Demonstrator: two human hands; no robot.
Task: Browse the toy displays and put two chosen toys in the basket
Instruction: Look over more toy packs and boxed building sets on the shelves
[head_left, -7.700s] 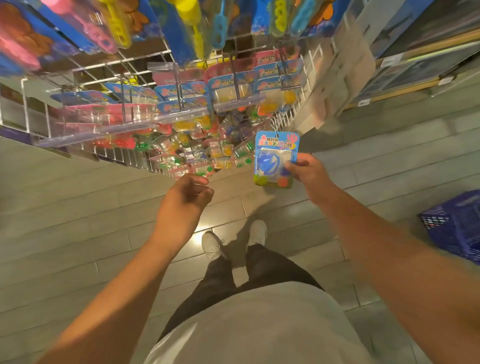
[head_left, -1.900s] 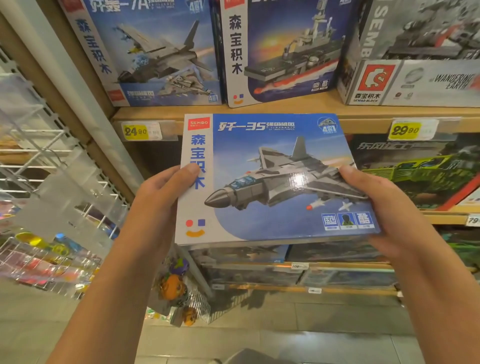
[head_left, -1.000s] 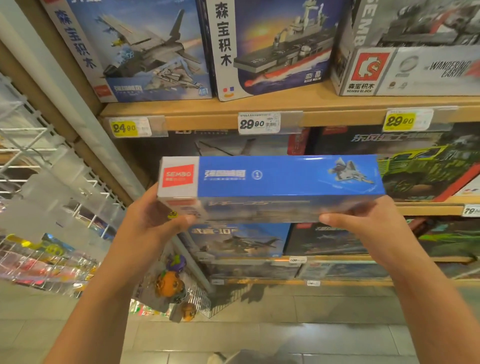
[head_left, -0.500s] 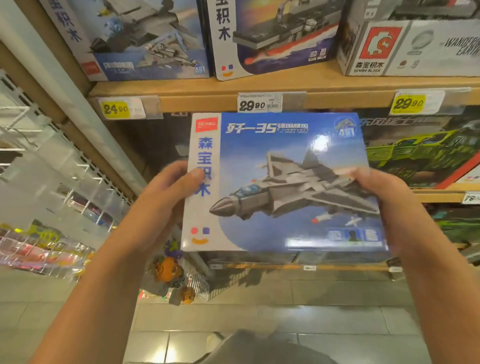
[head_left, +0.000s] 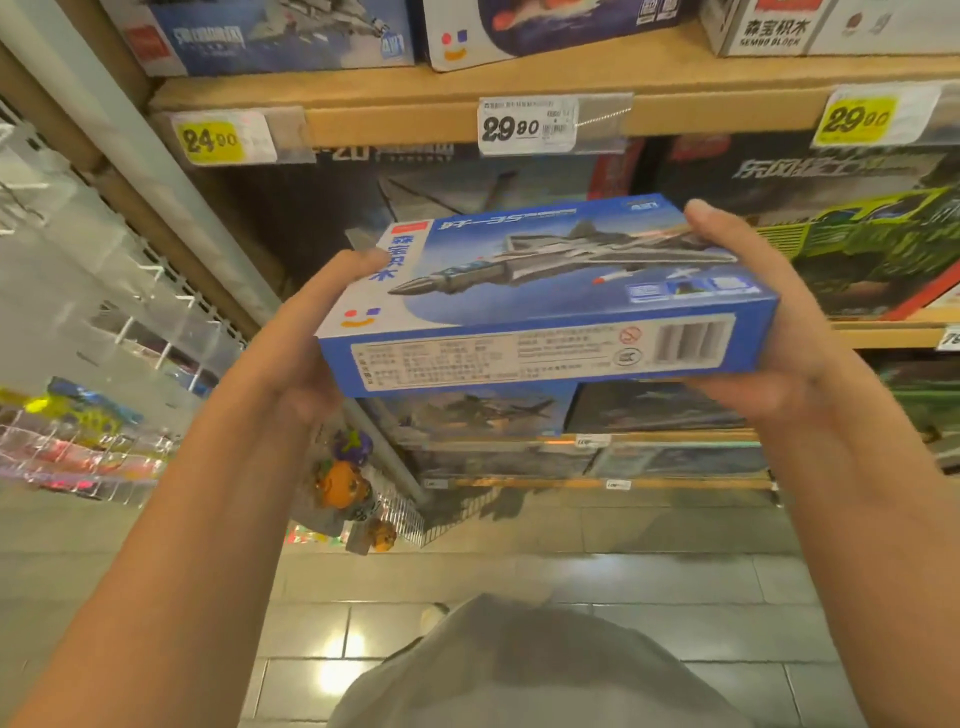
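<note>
While I face the wooden shelf (head_left: 395, 98), my left hand (head_left: 296, 358) and right hand (head_left: 774, 332) grip the fighter-jet block set box (head_left: 545, 301) by its ends, tilted nearly flat.

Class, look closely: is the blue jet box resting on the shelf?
No: the blue jet box is held in the air between the left hand and right hand.

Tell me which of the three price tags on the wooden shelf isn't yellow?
The middle price tag, white paper with black "29.90", right above the blue jet box. The left "24.90" tag and the right "29.90" tag are both yellow.
</note>
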